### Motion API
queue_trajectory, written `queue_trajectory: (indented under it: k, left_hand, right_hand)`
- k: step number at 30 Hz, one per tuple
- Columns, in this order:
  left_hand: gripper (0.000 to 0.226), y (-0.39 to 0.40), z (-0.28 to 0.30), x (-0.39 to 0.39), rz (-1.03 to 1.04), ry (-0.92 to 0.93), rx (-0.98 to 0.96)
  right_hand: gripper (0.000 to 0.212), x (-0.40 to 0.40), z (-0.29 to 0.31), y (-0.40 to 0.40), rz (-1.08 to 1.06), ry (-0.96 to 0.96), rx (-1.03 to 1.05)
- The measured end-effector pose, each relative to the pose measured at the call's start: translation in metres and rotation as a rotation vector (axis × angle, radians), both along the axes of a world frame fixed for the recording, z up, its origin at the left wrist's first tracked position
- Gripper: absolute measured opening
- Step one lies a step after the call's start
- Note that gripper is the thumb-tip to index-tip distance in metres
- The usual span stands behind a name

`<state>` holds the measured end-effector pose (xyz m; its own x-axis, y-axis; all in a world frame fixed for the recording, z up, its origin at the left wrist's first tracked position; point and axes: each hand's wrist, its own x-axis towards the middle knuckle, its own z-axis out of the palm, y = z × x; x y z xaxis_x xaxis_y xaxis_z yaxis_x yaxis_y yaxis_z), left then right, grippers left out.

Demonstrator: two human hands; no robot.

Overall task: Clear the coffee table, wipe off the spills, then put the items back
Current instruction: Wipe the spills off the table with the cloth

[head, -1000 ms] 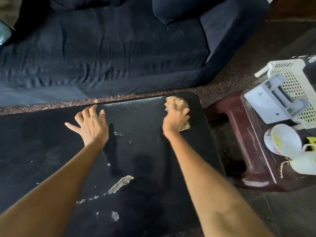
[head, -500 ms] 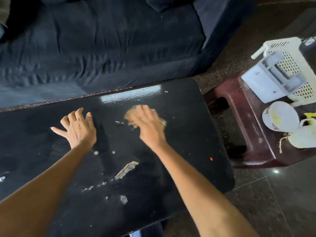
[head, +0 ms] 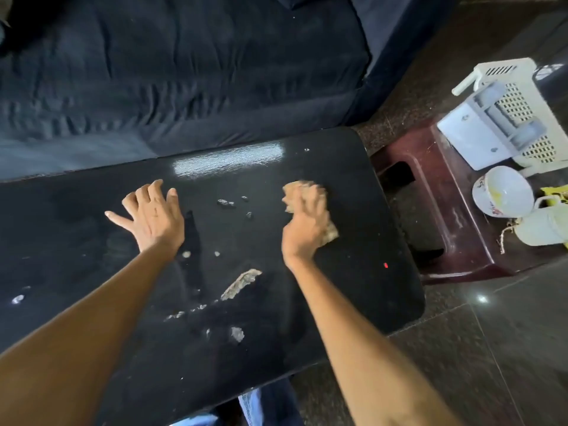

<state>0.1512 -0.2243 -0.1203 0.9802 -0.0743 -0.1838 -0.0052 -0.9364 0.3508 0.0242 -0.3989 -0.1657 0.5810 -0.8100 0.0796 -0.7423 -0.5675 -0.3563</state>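
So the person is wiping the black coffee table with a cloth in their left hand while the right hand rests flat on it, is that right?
Not quite: the hands are swapped. The head view shows the right hand gripping the cloth on the black coffee table, while the left hand rests flat on it.

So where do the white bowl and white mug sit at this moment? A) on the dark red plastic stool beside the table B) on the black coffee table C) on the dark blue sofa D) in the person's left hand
A: the white bowl and white mug rest on the dark red plastic stool, right of the black coffee table.
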Motion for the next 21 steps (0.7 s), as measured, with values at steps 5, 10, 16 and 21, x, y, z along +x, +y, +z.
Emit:
queue_trajectory:
  k: [5, 10, 16, 21]
  left_hand:
    - [0.042, 0.05, 0.015, 0.007, 0.008, -0.004, 0.012]
    - [0.043, 0.083, 0.021, 0.008, -0.032, -0.009, 0.042]
    - [0.043, 0.08, 0.015, -0.025, -0.099, 0.038, 0.046]
    - [0.042, 0.068, 0.009, -0.046, -0.094, 0.056, 0.032]
  right_hand:
    - [0.046, 0.021, 0.009, 0.172, 0.462, -0.002, 0.145]
    - [0.041, 0.016, 0.01, 0.23, 0.873, 0.104, 0.04]
    - [0.047, 0.0, 0.007, 0.174, 0.806, -0.018, 0.051]
    - [0.045, -0.063, 0.002, 0.067, 0.508, 0.105, -0.041]
